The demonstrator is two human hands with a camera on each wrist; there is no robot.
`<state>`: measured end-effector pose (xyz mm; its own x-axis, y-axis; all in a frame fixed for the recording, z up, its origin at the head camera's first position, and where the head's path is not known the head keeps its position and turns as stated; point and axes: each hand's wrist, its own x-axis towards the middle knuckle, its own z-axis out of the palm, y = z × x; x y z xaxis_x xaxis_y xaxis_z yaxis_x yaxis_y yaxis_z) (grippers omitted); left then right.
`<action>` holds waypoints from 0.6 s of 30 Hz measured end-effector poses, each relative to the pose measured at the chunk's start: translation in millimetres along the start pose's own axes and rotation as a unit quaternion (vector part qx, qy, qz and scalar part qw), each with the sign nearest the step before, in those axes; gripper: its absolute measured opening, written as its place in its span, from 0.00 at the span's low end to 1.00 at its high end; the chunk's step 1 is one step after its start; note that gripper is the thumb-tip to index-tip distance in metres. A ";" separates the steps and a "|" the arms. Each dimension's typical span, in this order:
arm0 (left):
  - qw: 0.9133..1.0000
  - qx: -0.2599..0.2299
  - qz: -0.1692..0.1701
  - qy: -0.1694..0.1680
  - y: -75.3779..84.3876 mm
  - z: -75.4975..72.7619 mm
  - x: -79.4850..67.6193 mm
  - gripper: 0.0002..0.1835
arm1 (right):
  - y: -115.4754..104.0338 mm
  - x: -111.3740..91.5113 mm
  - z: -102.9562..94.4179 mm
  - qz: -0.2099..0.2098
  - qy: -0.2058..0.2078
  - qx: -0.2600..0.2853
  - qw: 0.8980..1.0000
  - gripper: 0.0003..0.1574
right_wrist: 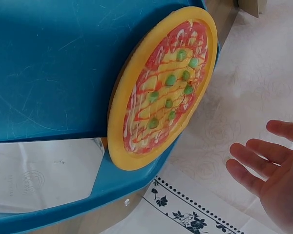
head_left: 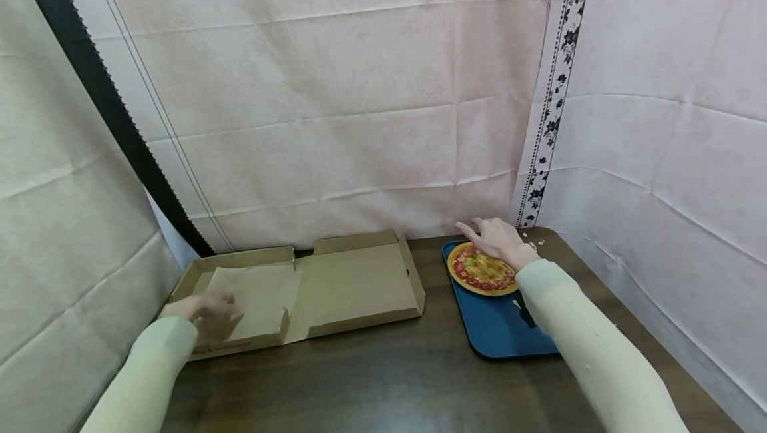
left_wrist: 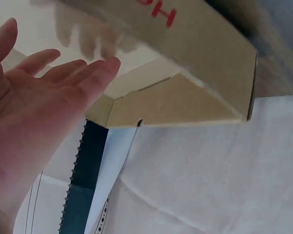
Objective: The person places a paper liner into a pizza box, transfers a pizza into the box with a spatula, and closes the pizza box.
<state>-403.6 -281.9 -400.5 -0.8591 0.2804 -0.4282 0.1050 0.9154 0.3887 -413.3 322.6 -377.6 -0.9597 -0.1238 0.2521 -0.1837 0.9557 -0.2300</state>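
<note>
On the left, my left hand [head_left: 206, 313] hovers over an open cardboard pizza box [head_left: 359, 286], above the pale paper sheet [head_left: 263, 290] lining its base. The left wrist view shows that hand's fingers [left_wrist: 95, 80] loosely extended, holding nothing. At the right, my right hand [head_left: 494, 241] is over the far edge of a pizza [head_left: 479, 268] with red and yellow topping and green bits. The pizza lies on a blue tray [head_left: 503, 336]. In the right wrist view the right fingers [right_wrist: 263, 156] are spread apart, beside the pizza, gripping nothing.
A broad-bladed knife [right_wrist: 44, 175] lies on the tray beside the pizza, its dark handle [head_left: 524, 313] partly behind the right sleeve. The box lid lies folded open toward the tray. Brown tabletop [head_left: 359, 380] runs along the front, and pale cloth [head_left: 359, 120] hangs behind.
</note>
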 end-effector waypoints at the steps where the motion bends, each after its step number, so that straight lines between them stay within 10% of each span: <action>1: 1.000 0.000 0.005 -0.001 0.5 -2.1 0.1 0.27 | -0.2 0.1 0.1 0.001 0.000 0.000 1.000 0.48; 18: 1.000 -0.013 -0.015 -0.008 0.6 -5.8 1.6 0.33 | 2.3 -2.0 -0.9 0.003 -0.003 0.003 1.000 0.49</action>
<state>-407.8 -282.6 -396.2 -0.8537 0.2571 -0.4528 0.0660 0.9160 0.3958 -411.6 325.2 -377.8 -0.9620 -0.1201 0.2454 -0.1798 0.9545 -0.2378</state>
